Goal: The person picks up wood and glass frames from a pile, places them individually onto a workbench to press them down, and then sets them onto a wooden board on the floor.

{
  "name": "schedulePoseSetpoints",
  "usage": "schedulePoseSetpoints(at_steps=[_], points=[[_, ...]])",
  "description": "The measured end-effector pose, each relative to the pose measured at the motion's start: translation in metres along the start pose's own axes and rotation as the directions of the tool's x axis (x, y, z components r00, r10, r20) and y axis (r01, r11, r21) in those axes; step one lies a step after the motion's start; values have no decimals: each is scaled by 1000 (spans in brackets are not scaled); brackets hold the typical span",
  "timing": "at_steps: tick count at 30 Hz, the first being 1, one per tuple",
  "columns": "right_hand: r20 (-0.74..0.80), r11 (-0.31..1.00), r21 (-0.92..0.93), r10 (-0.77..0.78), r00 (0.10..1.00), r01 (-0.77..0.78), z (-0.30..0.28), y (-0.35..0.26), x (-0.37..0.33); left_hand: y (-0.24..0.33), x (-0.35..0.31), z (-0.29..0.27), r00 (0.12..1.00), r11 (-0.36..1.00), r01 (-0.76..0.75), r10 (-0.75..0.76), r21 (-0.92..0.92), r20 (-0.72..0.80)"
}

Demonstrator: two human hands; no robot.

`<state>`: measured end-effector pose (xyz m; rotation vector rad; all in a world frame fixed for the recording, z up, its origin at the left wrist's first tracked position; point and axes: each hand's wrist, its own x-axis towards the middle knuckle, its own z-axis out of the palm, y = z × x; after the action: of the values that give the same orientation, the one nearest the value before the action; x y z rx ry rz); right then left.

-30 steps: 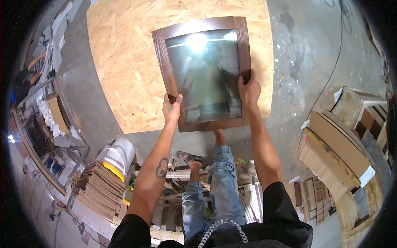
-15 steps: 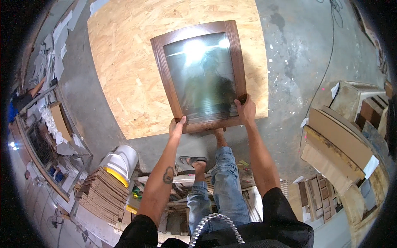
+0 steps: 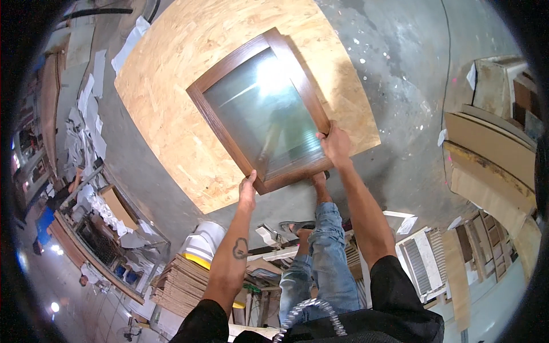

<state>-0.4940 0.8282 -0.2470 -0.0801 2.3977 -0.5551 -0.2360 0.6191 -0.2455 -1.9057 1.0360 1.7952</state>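
Head view: a grey, paint-spotted concrete floor (image 3: 412, 97) spreads beneath everything, and on it lies a large pale tan board of pressed wood flakes (image 3: 154, 114). To the right stand curved tan sheets (image 3: 492, 150), stacked on edge, while the person's legs in faded blue jeans (image 3: 331, 251) are at the near side. Over the board is a dark brown wooden frame with a greenish glass pane (image 3: 263, 106), its far end turned toward the left and its near rail roughly in line with the board's near edge; whether it touches the board I cannot tell. Near left are a stack of flat brown sheets (image 3: 186, 283) and, beside it, a white plastic bucket with a yellow band (image 3: 205, 239). The right hand (image 3: 336, 146) is clamped on the frame's right side, close to its near corner, thumb toward the glass. The left hand (image 3: 247, 193) grips the near left corner, thumb uppermost. Most of the frame therefore extends far beyond both grips, with its near rail between them.
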Motion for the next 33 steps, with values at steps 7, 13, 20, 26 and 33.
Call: schedulePoseSetpoints(at_steps=[7, 13, 20, 26, 33], points=[[-197, 964, -25, -263, 944, 263, 23, 12, -29, -80, -38, -80, 936, 945, -283, 237, 161, 259], [89, 933, -284, -201, 975, 219, -14, 237, -178, -226, -224, -128, 912, 977, -209, 177, 47, 371], [399, 641, -741, 181, 899, 200, -52, 109, -316, -458, -457, -245, 942, 824, -336, 304, -456, -143], [636, 416, -632, -205, 744, 654, 38, -130, -379, -507, -507, -244, 783, 528, -470, -121, -707, -610], [820, 263, -22, -547, 168, 965, 296, -310, -613, -548, -542, -274, -207, 861, -403, -417, -311, -885]])
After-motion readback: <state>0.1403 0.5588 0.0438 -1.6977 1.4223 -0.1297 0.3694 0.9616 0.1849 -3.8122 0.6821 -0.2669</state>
